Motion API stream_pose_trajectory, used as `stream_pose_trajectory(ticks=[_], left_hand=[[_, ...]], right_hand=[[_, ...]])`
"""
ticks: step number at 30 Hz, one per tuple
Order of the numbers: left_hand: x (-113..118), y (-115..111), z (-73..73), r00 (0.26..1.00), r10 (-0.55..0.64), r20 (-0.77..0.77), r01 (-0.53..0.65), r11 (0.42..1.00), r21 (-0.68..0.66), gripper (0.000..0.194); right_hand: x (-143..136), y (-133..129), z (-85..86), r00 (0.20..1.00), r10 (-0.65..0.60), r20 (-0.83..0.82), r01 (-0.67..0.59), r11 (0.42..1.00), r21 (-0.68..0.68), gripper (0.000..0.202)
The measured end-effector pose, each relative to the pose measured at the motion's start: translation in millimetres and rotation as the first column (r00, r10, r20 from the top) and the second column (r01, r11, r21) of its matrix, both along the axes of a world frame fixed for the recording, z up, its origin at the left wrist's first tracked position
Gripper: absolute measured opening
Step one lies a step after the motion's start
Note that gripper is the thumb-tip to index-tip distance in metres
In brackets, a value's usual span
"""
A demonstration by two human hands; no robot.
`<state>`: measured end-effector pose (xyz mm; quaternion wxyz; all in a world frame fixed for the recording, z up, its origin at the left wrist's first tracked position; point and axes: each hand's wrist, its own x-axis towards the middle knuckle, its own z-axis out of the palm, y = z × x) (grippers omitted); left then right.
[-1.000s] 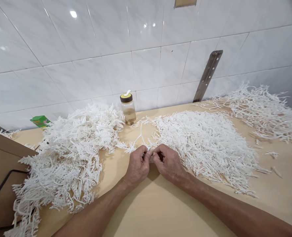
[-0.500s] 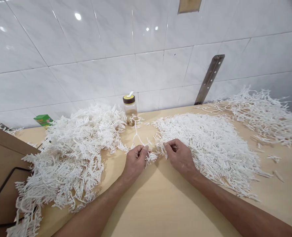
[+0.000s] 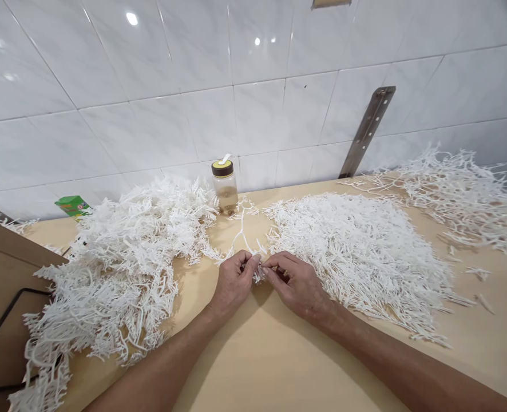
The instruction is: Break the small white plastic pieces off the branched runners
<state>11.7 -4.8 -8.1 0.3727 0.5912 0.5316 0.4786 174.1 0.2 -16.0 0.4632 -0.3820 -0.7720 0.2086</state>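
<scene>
Pinching a thin white branch (image 3: 241, 226), the left hand (image 3: 233, 281) sits near the middle of the head view, with its thumb pressed down on top of its bent pointing finger. The branch goes up from that hand and away along the table (image 3: 253, 360), splitting into smaller arms, and its far end lies close to a jar (image 3: 226, 191). The right hand (image 3: 294, 283) is just beside the left one. Its fingers are bent, and the tips of its thumb and pointing finger come close together by some little white ends under the left thumb. I cannot tell if a bit is between those tips.

To the left is a big messy heap (image 3: 137, 252) of white branches. To the right is a flatter pile (image 3: 360, 252) of thin white pieces, and behind it, farther right, is a loose pile (image 3: 463, 194) of bare white stems. The jar is see-through, with a dark and yellow lid and something brownish inside. A green box (image 3: 70, 206) is behind the left heap. A metal strip (image 3: 365, 134) leans at the tiled wall (image 3: 257, 126).
</scene>
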Motion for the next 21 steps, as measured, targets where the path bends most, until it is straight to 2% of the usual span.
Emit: stream_pose_trajectory(ticks=[7, 13, 18, 21], left_hand=[[0.6, -0.6, 1.8, 1.0, -0.012, 0.028, 0.013, 1.0, -0.016, 0.037], [-2.6, 0.3, 0.7, 0.996, -0.045, 0.079, 0.051, 0.997, -0.063, 0.037], [-5.3, 0.1, 3.2, 0.982, -0.164, 0.095, 0.172, 0.981, -0.084, 0.025], [-5.1, 1.2, 2.2, 0.985, -0.146, 0.088, 0.155, 0.982, -0.107, 0.024]], right_hand=[[-1.5, 1.6, 1.9, 0.997, 0.043, 0.068, -0.04, 0.998, -0.052, 0.013], [-0.4, 2.8, -4.0, 0.997, -0.038, 0.074, 0.048, 0.991, -0.128, 0.01], [2.2, 5.2, -4.4, 0.998, -0.057, 0.026, 0.061, 0.979, -0.197, 0.017], [2.5, 5.9, -3.8, 0.998, -0.066, 0.011, 0.067, 0.978, -0.196, 0.019]])
